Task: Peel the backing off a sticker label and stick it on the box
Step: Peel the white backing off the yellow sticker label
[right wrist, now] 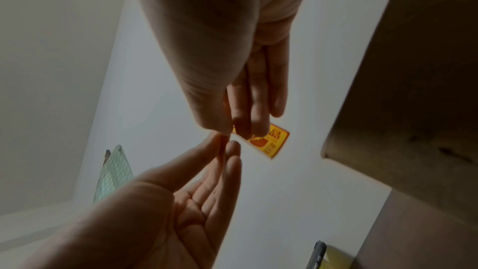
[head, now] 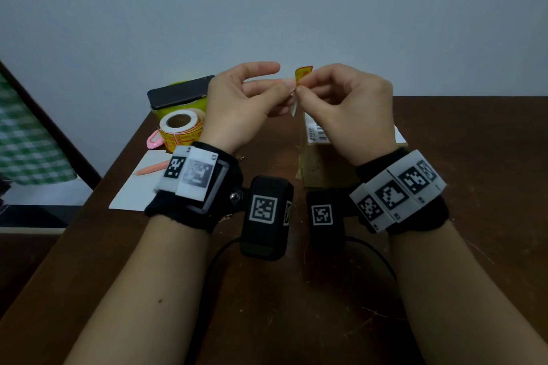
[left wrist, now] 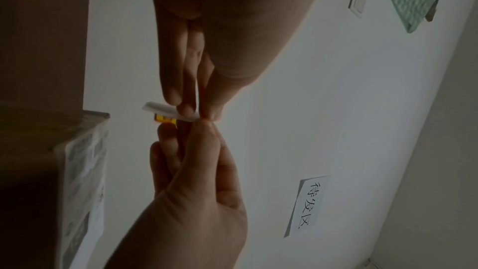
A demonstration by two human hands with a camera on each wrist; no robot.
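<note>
Both hands are raised above the table and meet over the cardboard box [head: 321,166]. My right hand [head: 301,90] pinches a small yellow and red sticker label [head: 304,72], which sticks up past its fingers; the right wrist view shows the sticker label [right wrist: 271,143] behind those fingertips. My left hand [head: 286,89] pinches the white backing [head: 293,108], which hangs down between the hands, with the index finger stretched out. In the left wrist view the backing [left wrist: 168,110] has parted from the sticker label [left wrist: 165,119]. The box has a white shipping label [head: 317,130] on top.
A roll of yellow stickers [head: 181,127] stands at the left of the brown table [head: 474,187]. Behind it a dark phone [head: 181,92] lies on a yellow-green container. A pink clip [head: 155,139], a white sheet [head: 133,190] and an orange pen [head: 151,169] lie nearby.
</note>
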